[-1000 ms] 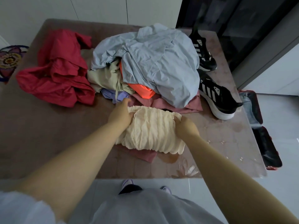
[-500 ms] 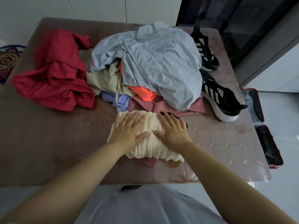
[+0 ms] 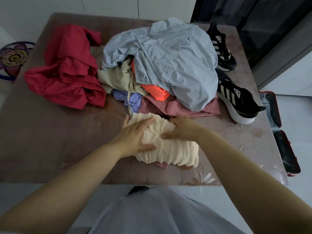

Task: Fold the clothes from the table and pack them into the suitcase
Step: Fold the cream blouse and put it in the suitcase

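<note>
Left hand [image 3: 135,135] lies flat on the cream top [image 3: 170,151] with its fingers spread, pressing down. I think it keeps the cloth still so the fold does not slip. Right hand [image 3: 181,129] grips the far right edge of the same top, fingers curled under and thumb on top, likely to turn that edge over.

The big brown table [image 3: 50,141] holds everything. On the floor to its right the suitcase [image 3: 287,154] lies open, well apart from both hands.

At the far side of the table sits the heap of clothes [image 3: 152,85]. A light blue shirt [image 3: 172,65] covers most of it. A red piece [image 3: 67,78] lies far left by itself. Two black shoes [image 3: 236,102] stand far right, just beside the heap. Smaller bits peek out under the blue shirt: a pink piece [image 3: 179,108], a beige one [image 3: 118,78], an orange one [image 3: 155,93] and a purple one [image 3: 133,100].

The cream top lies near the middle of the table, right under both hands. Its far edge touches the heap.
</note>
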### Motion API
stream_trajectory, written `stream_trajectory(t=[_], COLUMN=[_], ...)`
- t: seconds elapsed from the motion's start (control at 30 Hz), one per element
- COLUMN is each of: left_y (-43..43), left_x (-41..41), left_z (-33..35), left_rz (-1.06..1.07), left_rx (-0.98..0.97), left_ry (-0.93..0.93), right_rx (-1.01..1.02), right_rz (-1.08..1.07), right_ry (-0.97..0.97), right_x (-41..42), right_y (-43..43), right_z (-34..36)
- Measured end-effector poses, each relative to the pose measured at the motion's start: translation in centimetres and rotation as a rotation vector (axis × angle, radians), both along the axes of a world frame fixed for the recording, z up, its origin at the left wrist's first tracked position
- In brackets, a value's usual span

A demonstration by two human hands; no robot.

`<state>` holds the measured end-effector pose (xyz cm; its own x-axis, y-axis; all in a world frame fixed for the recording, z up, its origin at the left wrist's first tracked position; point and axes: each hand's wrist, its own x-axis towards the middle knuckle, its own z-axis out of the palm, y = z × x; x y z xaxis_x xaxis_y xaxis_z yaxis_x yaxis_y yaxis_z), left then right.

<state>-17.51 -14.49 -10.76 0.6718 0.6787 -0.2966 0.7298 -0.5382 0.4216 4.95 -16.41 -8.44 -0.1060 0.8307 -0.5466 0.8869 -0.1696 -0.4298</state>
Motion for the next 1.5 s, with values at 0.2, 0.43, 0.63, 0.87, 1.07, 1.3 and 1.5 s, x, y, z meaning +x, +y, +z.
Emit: stream_trajectory(t=[0.2,0.43,0.63,0.87,1.07,1.3,1.5], left_y=[-0.8,-1.9,-1.9,-3.6,-8.4,-16.4,-22.2], left_x=[-1.0,-0.9,-1.2,2.2,8.4,21.3,33.4], left_z=[-0.2,-0.9,-0.9,0.8,4.7,7.9,6.8], left_rz=[-0.064,0.093,0.034,0.442,0.921,0.601,0.547], left_rx=[0.024,0.131,0.113,-0.016,-0.579,-1.334,-1.241], left_ry=[0.045,0.055,0.032,-0.269,-0.485,-0.693,-0.635], right_rx=[0.072,0.003,-0.079,-0.16,0.034,0.309,0.365], right_rz=[-0.084,-0.08,-0.236,-0.571,-0.942,-1.292,-1.387], right_ry=[-0.021,-0.166,0.098,0.35,0.865,1.143,1.104], right_x=[-0.9,-1.3,-1.4,0.7,5.7,13.7,22.9], right_y=[-1.2,-1.5,-3.5,-7.6,-15.6,-24.9,-31.9], right_z=[-0.4,-0.1,1.0,1.7,4.4,5.1,4.3])
